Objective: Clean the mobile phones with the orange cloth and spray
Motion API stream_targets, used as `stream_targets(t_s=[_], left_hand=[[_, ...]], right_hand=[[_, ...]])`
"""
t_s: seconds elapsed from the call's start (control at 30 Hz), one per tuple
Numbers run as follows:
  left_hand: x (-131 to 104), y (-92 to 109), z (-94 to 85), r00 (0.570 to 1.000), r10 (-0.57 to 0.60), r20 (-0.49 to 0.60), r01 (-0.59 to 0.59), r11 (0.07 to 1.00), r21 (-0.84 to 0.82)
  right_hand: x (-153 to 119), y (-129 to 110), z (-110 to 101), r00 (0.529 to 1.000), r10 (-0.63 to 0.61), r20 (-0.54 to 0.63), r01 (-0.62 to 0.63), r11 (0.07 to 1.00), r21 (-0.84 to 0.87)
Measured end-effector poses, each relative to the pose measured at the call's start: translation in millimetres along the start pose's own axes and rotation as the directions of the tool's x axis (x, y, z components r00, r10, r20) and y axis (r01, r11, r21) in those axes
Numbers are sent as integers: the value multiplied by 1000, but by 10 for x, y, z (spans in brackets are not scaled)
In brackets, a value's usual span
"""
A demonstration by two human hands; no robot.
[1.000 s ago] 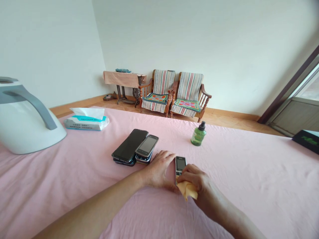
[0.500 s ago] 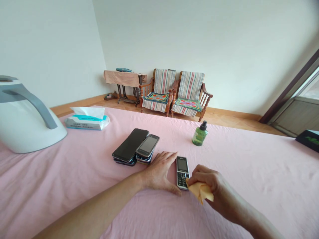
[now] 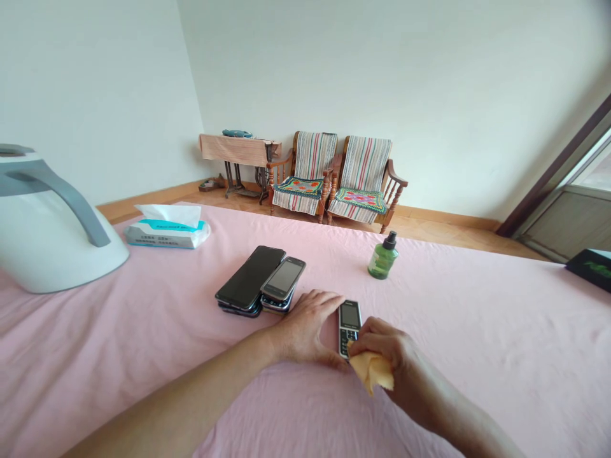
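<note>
A small keypad phone lies face up on the pink tablecloth, its lower keys partly covered. My left hand is beside it on the left, thumb and fingers spread, with the index fingertip at the phone's top corner and the thumb near its bottom. Bunched in the fingers of my right hand is a yellow cloth, pressed on the lower right of the keypad. Left of the hands, a large black phone and a grey phone lie on top of two adjoining stacks.
A green spray bottle stands beyond the keypad phone. A tissue pack and a large white kettle are at the left. A black box sits at the right edge.
My right hand has moved left with the yellow cloth, which now covers more of the lower keys. My left hand has barely shifted.
</note>
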State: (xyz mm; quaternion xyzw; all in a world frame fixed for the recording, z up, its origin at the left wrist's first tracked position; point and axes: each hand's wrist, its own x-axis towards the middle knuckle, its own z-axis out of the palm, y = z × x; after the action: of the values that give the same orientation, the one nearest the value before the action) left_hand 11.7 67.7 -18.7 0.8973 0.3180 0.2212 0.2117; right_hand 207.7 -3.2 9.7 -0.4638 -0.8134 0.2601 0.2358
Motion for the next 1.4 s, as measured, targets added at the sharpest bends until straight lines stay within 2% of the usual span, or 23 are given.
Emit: stream_targets(t_s=[0.07,0.23,0.37,0.53,0.67,0.8,0.93,1.1,1.23,1.4], left_hand=[[-15,11,-9,1000,16,1,-16,1000,-6],[-51,38,-13,1000,16,-21,-17,998,-55],[-50,54,-12,999,27,-26,-30,995,-98],[-39,51,-4,1000,6,-9,-7,992,-124],[-32,38,5,1000,13,1,-12,992,-126],[-32,43,6,1000,2,-9,-4,992,-127],[-33,61,-4,1000,-3,-4,2,992,-128],[-31,60,-3,1000,3,-10,-4,992,-126],[-28,61,-4,1000,-2,-6,1,991,-132],[-43,61,-10,1000,-17,-1,17,993,-118]], right_hand=[[-4,-13,-13,1000,4,-23,-4,1000,-9],[-16,-6,-18,999,-19,32,18,1000,17],[-1,0,4,998,-26,-52,26,1000,1],[-17,-10,-4,999,-24,41,22,999,48],[-1,-1,13,999,-8,-36,8,1000,20],[7,7,10,1000,-23,14,22,998,53],[12,-1,0,999,-5,-51,6,999,38],[23,-9,1,1000,-5,-9,5,999,42],[19,-4,31,995,-12,-94,16,999,38],[-37,1,-80,995,-57,80,50,995,84]])
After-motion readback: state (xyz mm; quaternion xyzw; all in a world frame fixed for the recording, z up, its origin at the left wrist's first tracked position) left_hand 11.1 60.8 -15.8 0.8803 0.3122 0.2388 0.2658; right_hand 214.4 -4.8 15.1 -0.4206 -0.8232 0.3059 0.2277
